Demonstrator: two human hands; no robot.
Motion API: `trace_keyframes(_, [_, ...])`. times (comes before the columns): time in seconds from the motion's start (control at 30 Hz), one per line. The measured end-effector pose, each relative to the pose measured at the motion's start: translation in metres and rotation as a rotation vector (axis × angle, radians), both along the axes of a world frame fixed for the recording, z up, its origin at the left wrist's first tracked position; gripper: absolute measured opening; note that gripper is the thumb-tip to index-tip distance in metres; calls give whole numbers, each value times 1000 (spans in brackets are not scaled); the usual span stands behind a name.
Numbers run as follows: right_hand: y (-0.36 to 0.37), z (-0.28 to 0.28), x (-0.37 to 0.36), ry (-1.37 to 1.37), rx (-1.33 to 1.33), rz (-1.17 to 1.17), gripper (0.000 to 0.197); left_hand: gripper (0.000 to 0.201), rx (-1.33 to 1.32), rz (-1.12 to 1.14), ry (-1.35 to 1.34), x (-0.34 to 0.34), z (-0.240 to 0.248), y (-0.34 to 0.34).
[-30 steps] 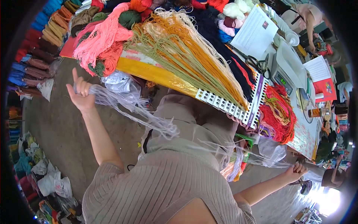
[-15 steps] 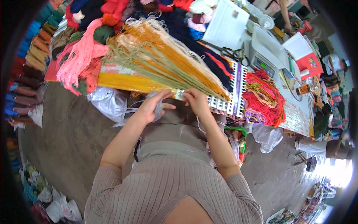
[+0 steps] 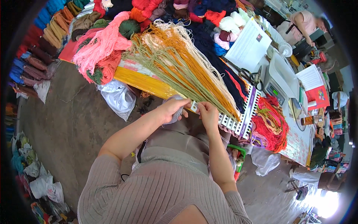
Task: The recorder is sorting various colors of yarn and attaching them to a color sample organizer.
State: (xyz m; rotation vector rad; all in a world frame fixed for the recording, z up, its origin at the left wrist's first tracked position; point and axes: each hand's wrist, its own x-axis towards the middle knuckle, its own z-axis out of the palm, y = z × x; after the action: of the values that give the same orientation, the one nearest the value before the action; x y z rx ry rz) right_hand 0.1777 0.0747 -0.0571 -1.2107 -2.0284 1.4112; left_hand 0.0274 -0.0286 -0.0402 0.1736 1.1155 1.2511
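I see my left hand (image 3: 172,109) and right hand (image 3: 207,114), fingers pinching olive yarn strands (image 3: 175,76) at the white slotted card (image 3: 238,121); threading seems underway.

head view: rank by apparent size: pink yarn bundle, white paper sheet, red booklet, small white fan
Largest to smallest, as they look:
1. pink yarn bundle
2. white paper sheet
3. red booklet
4. small white fan
The booklet and fan sit farther out toward the rim, so their true sizes are unsure.

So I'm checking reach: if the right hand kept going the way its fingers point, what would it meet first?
The right hand points up-table; it would probably meet the olive yarn strands lying over the white slotted card, though depth is unclear.
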Motion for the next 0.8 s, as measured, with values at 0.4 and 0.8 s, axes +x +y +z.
trace_keyframes(0.4, [11,-5,-6,-8,-133,53,21,13,-31,-267,575,-2,-15,34])
trace_keyframes(0.8, [11,-6,3,33,-96,123,17,17,533,17,-253,-96,47,-16])
